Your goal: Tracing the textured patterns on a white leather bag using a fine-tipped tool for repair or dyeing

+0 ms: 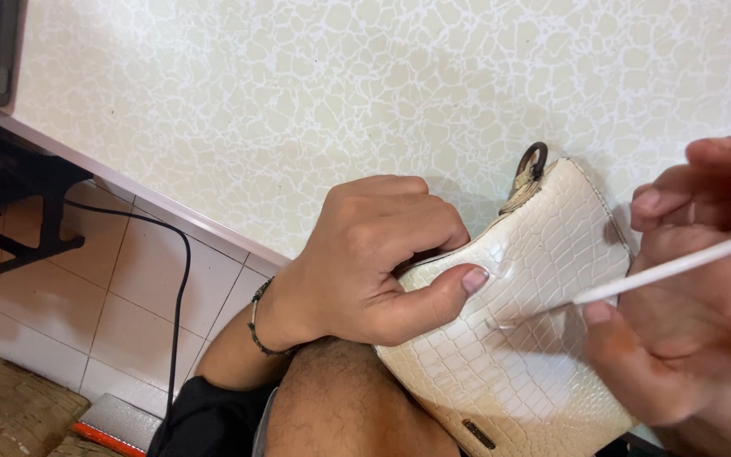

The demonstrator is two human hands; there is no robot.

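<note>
The left hand (365, 254) is gripping the white bag (518, 338) (thumb pressing down). The right hand (695, 288) is pinching a thin white stick (678, 264), rubbing its tip on the bag. Next it needs gentle strokes.

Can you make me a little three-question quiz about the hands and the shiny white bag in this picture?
1. True or false: the left hand rests on top of the cream purse.
2. What does the right hand hold? A) scissors B) a thin white stick C) a key
3. Fill in: the left wrist wears a beaded ____.

Key
1. True. Its grip is over the purse's top edge, with the thumb pressed flat on the scaly front.
2. B. The stick's tip touches the purse's front, near the middle.
3. Bracelet.
</note>
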